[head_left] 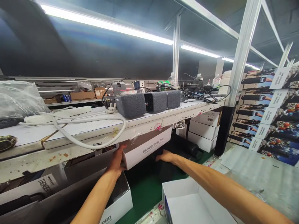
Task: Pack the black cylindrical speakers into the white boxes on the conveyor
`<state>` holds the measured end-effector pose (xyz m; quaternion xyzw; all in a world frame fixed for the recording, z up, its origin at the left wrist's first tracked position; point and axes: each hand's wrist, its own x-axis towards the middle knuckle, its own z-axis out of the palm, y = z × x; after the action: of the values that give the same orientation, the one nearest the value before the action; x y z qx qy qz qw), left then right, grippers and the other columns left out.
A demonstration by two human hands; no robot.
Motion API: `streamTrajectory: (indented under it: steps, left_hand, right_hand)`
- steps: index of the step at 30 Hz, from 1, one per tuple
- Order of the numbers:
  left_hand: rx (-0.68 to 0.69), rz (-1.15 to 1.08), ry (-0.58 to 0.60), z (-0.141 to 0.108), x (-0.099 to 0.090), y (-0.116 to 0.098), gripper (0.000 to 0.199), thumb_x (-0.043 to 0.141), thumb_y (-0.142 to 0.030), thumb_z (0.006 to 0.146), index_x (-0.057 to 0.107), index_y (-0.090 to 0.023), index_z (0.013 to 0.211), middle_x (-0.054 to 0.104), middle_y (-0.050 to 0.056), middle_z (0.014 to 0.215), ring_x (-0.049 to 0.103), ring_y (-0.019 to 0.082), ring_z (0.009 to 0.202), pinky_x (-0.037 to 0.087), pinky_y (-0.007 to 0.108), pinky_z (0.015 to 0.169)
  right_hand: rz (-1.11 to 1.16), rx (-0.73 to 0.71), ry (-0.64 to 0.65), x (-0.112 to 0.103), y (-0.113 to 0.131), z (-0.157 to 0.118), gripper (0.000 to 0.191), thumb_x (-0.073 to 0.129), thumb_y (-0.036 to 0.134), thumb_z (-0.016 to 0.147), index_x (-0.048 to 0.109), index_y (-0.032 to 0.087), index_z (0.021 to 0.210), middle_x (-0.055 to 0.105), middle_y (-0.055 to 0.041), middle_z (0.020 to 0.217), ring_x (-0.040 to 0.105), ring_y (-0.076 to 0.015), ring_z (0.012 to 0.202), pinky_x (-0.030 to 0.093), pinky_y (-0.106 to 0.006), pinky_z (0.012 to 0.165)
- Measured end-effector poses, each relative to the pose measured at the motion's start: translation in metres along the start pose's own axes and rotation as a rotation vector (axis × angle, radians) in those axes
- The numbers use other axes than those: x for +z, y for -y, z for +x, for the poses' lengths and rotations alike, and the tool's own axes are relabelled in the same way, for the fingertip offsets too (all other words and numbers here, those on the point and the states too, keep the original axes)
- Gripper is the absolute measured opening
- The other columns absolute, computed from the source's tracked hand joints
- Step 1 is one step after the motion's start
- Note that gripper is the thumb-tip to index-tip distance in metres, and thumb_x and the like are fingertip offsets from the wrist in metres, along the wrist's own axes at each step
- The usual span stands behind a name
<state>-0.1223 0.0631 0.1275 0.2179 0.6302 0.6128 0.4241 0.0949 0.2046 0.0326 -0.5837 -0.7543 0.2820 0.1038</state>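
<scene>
My left hand (pixel 116 160) grips the left end of a white box (pixel 147 151) printed "THUNDER TRAIL PRO", with the thumb up along its end. The box is tilted just under the shelf edge, its upper part hidden by the shelf. My right hand (pixel 167 156) is below the box's right part, fingers curled and closed beside a dark, blurry object (pixel 165 171). Whether it holds that object cannot be made out. Nearest to me is an open white box (pixel 193 202) with bare inner walls. At lower left, another printed white box (pixel 121 196) contains something dark.
On the shelf (pixel 144 121) stand grey fabric-covered speakers (pixel 132 105), a thick white cable (pixel 77 143) and black cables (pixel 210 96). White boxes (pixel 203 129) are stacked underneath at right. Picture-printed cartons (pixel 263 109) rise beside a metal post (pixel 243 53). A green surface (pixel 142 189) lies below.
</scene>
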Motion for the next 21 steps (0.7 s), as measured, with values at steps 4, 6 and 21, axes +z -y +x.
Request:
streamTrajectory:
  steps: [4, 6, 21]
  left_hand:
    - [-0.013, 0.032, -0.022, -0.007, -0.008, -0.002, 0.03, 0.064, -0.046, 0.075, 0.058, -0.027, 0.097, 0.052, -0.002, 0.067, 0.055, 0.021, 0.06, 0.048, 0.033, 0.052]
    - [-0.022, 0.048, -0.038, -0.008, -0.01, -0.001, 0.031, 0.061, -0.046, 0.076, 0.058, -0.027, 0.1, 0.053, -0.002, 0.067, 0.056, 0.022, 0.059, 0.048, 0.034, 0.051]
    - [0.009, 0.164, -0.053, -0.023, -0.055, -0.02, 0.043, 0.065, -0.05, 0.065, 0.058, -0.028, 0.102, 0.06, 0.002, 0.075, 0.059, 0.025, 0.064, 0.052, 0.038, 0.052]
  right_hand:
    - [-0.117, 0.009, -0.073, -0.022, -0.021, 0.001, 0.097, 0.087, 0.039, 0.062, 0.049, 0.014, 0.147, 0.057, -0.0203, 0.138, 0.061, -0.0396, 0.121, 0.052, -0.046, 0.098]
    - [-0.159, 0.026, -0.106, -0.025, -0.028, 0.0, 0.1, 0.088, 0.037, 0.061, 0.047, 0.015, 0.15, 0.052, -0.0224, 0.142, 0.06, -0.0426, 0.122, 0.05, -0.051, 0.099]
    - [0.313, -0.031, 0.024, -0.083, -0.075, 0.004, 0.084, 0.085, 0.027, 0.061, 0.059, 0.014, 0.14, 0.064, -0.0137, 0.137, 0.059, -0.0311, 0.128, 0.051, -0.039, 0.105]
